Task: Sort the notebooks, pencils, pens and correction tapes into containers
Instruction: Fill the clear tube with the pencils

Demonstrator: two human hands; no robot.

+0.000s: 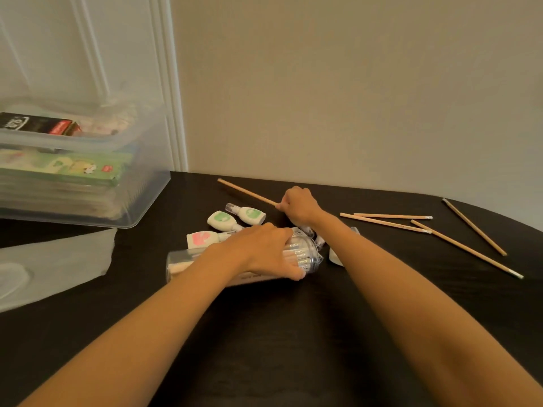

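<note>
My left hand [264,251] grips a clear round container [305,254] lying on its side on the dark table [293,333], with pencils inside it. My right hand [298,205] pinches the end of a wooden pencil [246,191] that lies on the table and points to the far left. Two green correction tapes [221,220] [249,215] and a pink one [201,239] lie just left of my hands. Several more pencils [388,221] are scattered at the right. Another white correction tape [336,257] shows partly behind my right forearm.
A large clear plastic bin [141,183] stands at the far left, holding stacked notebooks [67,168] and a smaller clear box with a dark packet. A translucent lid [58,259] lies in front of the bin. The wall runs close behind the table's far edge.
</note>
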